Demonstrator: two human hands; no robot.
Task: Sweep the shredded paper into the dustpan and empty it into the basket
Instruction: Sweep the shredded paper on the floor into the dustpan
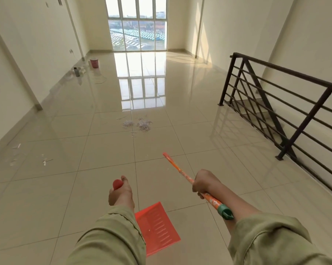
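My left hand [121, 192] grips the red dustpan handle [117, 184], its orange pan [157, 226] hanging below. My right hand [204, 183] clutches the orange broom handle [177, 169]. Shredded paper [140, 124] lies ahead mid-floor; the red basket [94, 63] stands far left by the wall.

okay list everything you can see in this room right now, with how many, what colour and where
Shredded paper: one main heap plus scattered bits at left, whitish, on the floor tiles.
Dustpan: one, red-orange, hanging below the left hand.
Broom handle: one, orange with a green end, in the right hand; the bristles are out of view.
Basket: one, pinkish red, far left by the wall.
Bottle: one, grey, beside the basket.
Stair railing: one, dark brown, right.
Window: one, tall, far end.
Left hand: grips the dustpan's handle.
Right hand: grips the broom handle.
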